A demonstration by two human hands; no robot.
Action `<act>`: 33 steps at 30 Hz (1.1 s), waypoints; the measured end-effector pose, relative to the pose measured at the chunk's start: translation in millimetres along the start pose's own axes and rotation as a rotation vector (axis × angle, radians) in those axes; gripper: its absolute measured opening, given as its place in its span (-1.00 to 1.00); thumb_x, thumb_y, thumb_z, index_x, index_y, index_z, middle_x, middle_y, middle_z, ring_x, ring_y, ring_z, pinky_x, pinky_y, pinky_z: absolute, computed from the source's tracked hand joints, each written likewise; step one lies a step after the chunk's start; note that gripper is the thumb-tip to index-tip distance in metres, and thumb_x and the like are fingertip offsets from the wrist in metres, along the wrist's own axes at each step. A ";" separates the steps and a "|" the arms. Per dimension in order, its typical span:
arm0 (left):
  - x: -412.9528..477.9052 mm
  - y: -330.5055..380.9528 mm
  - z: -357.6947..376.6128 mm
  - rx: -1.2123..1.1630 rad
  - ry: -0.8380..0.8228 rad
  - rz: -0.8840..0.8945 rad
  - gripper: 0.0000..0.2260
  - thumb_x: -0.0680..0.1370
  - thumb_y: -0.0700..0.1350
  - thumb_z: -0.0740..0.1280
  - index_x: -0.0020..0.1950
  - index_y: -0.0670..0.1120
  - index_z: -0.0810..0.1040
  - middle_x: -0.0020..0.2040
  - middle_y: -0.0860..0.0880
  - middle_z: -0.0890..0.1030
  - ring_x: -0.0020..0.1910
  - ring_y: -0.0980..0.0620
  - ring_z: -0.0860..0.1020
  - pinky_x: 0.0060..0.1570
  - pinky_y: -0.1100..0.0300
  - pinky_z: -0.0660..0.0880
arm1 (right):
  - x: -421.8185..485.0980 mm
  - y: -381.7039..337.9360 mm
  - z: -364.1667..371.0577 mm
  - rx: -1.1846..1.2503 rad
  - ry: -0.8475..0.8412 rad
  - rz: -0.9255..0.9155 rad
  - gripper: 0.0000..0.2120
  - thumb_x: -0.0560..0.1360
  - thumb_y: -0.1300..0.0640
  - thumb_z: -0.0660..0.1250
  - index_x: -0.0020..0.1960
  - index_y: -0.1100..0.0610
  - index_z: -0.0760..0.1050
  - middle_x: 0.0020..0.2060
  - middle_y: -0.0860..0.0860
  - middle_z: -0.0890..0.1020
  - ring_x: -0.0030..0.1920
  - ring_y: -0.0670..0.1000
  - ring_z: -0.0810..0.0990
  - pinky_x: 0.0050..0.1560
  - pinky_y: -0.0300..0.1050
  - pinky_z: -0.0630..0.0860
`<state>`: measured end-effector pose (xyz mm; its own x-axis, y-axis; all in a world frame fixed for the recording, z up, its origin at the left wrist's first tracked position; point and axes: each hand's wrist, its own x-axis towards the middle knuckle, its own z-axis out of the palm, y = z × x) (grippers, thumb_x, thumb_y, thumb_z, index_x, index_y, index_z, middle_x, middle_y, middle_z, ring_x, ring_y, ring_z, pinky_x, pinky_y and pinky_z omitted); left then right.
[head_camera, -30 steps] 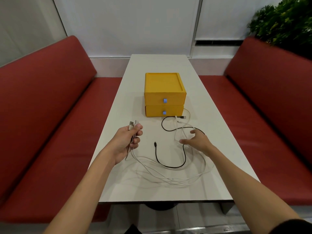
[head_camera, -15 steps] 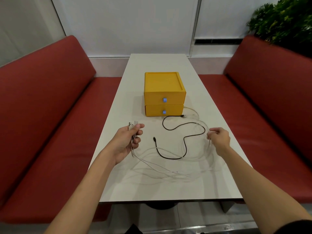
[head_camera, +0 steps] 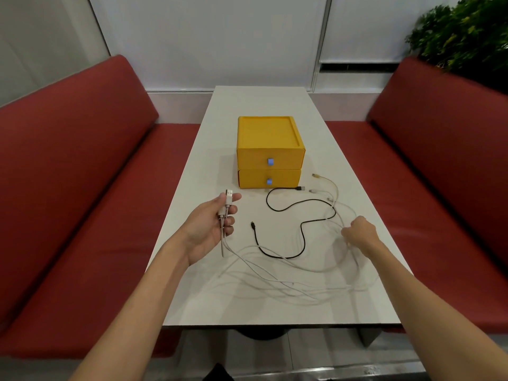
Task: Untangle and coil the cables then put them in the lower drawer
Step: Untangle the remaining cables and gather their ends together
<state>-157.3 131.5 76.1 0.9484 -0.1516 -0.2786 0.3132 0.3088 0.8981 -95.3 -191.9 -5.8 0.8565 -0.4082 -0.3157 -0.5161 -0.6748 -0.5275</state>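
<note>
My left hand (head_camera: 211, 226) grips the USB plug ends of several white cables (head_camera: 275, 276), which trail right across the white table (head_camera: 258, 105) in loose tangled loops. On the table's right side, my right hand (head_camera: 357, 235) pinches a bundle of these white strands. A black cable (head_camera: 302, 237) snakes between my hands, one plug near my left hand, the other by the drawers. The yellow two-drawer box (head_camera: 270, 138) stands mid-table; its lower drawer (head_camera: 269, 181) with a blue tab is closed.
Loose white and yellowish plug ends (head_camera: 316, 176) lie right of the box. Red benches (head_camera: 68, 188) flank the table on both sides. A green plant (head_camera: 464, 31) is at the back right. The table's near edge (head_camera: 275, 324) runs just past the cable loops.
My right hand took hold of white strands and pulled them from the table's middle to the right side, spreading the loops. My left hand stayed put with the plugs.
</note>
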 end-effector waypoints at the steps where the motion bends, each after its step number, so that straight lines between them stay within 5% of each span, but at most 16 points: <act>1: -0.2 -1.4 0.6 0.017 0.001 0.020 -0.70 0.67 -0.01 0.08 0.19 -0.13 0.53 -0.26 0.04 0.44 -0.41 0.15 0.34 -0.35 0.27 0.31 | -5.4 -7.7 -3.9 -0.111 0.035 0.015 -0.76 0.41 0.22 0.23 0.07 0.19 0.35 0.06 0.20 0.42 0.06 0.23 0.44 0.03 0.10 0.37; 4: -0.5 -5.5 3.7 0.030 0.005 0.044 -0.71 0.67 -0.03 0.09 0.15 -0.15 0.53 -0.26 0.03 0.46 -0.41 0.15 0.35 -0.35 0.30 0.32 | -31.5 -41.9 -10.9 -0.063 0.192 -0.262 -0.65 0.51 0.22 0.23 0.29 0.20 0.38 0.23 0.20 0.45 0.19 0.23 0.45 0.19 0.05 0.34; 8: 1.0 -8.8 12.0 0.014 0.021 0.037 -0.73 0.65 -0.01 0.15 0.09 -0.16 0.54 -0.31 0.02 0.47 -0.43 0.16 0.36 -0.40 0.33 0.36 | -91.5 -91.0 -4.5 0.239 -0.016 -0.614 -0.79 0.52 0.23 0.25 0.10 0.12 0.58 -0.05 0.05 0.64 -0.13 0.00 0.59 -0.26 -0.31 0.41; 10: 1.9 -9.7 16.3 -0.002 0.037 0.041 -0.73 0.63 0.00 0.18 0.07 -0.16 0.54 -0.34 0.03 0.47 -0.45 0.16 0.37 -0.41 0.34 0.38 | -120.8 -110.3 1.6 0.328 -0.073 -0.706 -0.83 0.53 0.21 0.25 0.04 0.09 0.58 -0.15 0.02 0.64 -0.18 0.01 0.62 -0.29 -0.34 0.45; 12: 2.8 -9.3 19.1 -0.024 0.063 0.059 -0.74 0.62 0.01 0.19 0.06 -0.16 0.53 -0.34 0.03 0.45 -0.47 0.17 0.36 -0.42 0.34 0.39 | -143.8 -119.6 9.1 0.384 -0.111 -0.727 -0.89 0.53 0.15 0.27 -0.07 0.11 0.57 -0.24 0.02 0.65 -0.23 0.02 0.62 -0.20 -0.20 0.51; 15: 4.1 -6.6 24.2 -0.067 0.097 0.062 -0.74 0.64 0.03 0.16 0.06 -0.14 0.49 -0.34 0.03 0.40 -0.46 0.15 0.35 -0.40 0.30 0.37 | -170.6 -119.9 27.3 0.298 -0.228 -0.722 -0.73 0.50 -0.04 0.33 -0.22 0.17 0.54 -0.35 0.06 0.63 -0.33 -0.03 0.54 -0.28 -0.12 0.46; 19: 5.4 -3.4 26.6 -0.095 0.137 0.001 -0.76 0.66 0.03 0.13 0.07 -0.10 0.45 -0.33 0.03 0.36 -0.41 0.13 0.33 -0.38 0.25 0.31 | -179.8 -119.8 49.2 0.153 -0.180 -0.785 -0.67 0.48 -0.07 0.33 -0.31 0.14 0.42 -0.48 -0.03 0.48 -0.40 -0.01 0.44 -0.30 0.01 0.45; 25: 5.5 -6.7 22.1 -0.178 0.078 -0.077 -0.79 0.66 0.02 0.13 0.00 -0.08 0.45 -0.35 0.04 0.39 -0.41 0.13 0.34 -0.31 0.24 0.24 | -172.7 -115.3 48.7 0.273 -0.317 -0.733 -0.77 0.46 0.12 0.39 -0.26 0.27 0.56 -0.39 0.12 0.61 -0.40 0.03 0.56 -0.26 -0.14 0.49; 33: 6.6 -11.0 19.0 -0.242 -0.018 -0.087 -0.55 0.60 0.21 0.09 0.21 -0.12 0.50 -0.31 -0.01 0.42 -0.43 0.08 0.35 -0.40 0.24 0.39 | -163.0 -110.2 37.8 0.464 -0.353 -0.701 -0.90 0.48 0.15 0.40 -0.17 0.17 0.62 -0.38 -0.01 0.63 -0.41 -0.16 0.56 -0.32 -0.33 0.46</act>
<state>-155.5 109.2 70.8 0.9169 -0.2036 -0.3433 0.3987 0.5089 0.7629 -177.9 -27.8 74.0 0.9641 0.2652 0.0141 0.1102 -0.3510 -0.9299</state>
